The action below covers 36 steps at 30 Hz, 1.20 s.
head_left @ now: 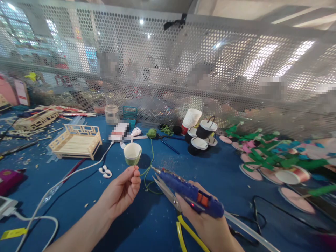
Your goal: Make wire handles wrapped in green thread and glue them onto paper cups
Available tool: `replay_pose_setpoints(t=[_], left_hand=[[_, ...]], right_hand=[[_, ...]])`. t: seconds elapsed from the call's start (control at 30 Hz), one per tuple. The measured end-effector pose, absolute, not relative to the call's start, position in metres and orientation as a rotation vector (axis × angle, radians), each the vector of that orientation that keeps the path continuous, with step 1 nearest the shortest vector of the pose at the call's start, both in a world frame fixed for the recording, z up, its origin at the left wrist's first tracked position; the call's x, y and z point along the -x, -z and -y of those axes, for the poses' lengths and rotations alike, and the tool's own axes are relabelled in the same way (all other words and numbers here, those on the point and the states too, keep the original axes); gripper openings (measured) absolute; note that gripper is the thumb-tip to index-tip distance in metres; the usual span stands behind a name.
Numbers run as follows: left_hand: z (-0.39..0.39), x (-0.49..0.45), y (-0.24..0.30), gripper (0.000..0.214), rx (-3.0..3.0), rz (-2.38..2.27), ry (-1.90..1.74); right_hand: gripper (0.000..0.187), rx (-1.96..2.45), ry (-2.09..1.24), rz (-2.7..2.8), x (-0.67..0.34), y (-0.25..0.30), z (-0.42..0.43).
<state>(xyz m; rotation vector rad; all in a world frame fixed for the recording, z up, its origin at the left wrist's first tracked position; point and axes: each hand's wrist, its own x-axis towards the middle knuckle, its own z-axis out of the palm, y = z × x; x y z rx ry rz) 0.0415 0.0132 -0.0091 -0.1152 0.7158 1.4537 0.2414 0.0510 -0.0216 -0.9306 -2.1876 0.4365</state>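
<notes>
My left hand [123, 189] is closed in a pinch at the lower side of a small white paper cup [132, 149]. Green covers the lower part of this cup, apparently wound yarn. A strand of green yarn [152, 154] runs from a small ball [151, 133] down to the cup and loops on the table. My right hand [202, 220] grips a blue hot glue gun [189, 194], with its nozzle pointing left toward the cup but apart from it. A clear glue stick [249, 229] sticks out of its back. Scissors [169, 194] with yellow handles lie beneath the gun.
On the blue table [147, 224], a small wooden stick bench [77, 141] stands left, with white cables [78, 169] nearby. Stacked paper cups [192, 118] and black-wrapped cups [206, 130] stand behind. Pink discs with green pieces [275, 159] crowd the right. A perforated metal screen [157, 70] closes the back.
</notes>
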Motion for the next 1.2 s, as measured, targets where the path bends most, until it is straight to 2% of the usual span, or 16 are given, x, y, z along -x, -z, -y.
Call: replay_pose_setpoints(t=[0.23, 0.47, 0.7, 1.2], left_hand=[[-0.0127, -0.0410, 0.0101, 0.024, 0.108, -0.711, -1.457], [-0.0129, -0.0411, 0.0096, 0.024, 0.098, -0.707, -1.456], [-0.0125, -0.0418, 0.0107, 0.022, 0.102, -0.711, -1.459], [-0.0126, -0.0417, 0.0092, 0.024, 0.106, -0.712, -1.463]], right_hand=[[0.020, 0.965, -0.479, 2.141, -0.2359, 0.0255, -0.0487], [0.016, 0.975, -0.538, 2.138, -0.2354, 0.0211, -0.0466], [0.017, 0.903, -0.423, 2.198, -0.2408, 0.0284, -0.0501], [0.017, 0.898, -0.393, 2.209, -0.2370, 0.0230, -0.0493]])
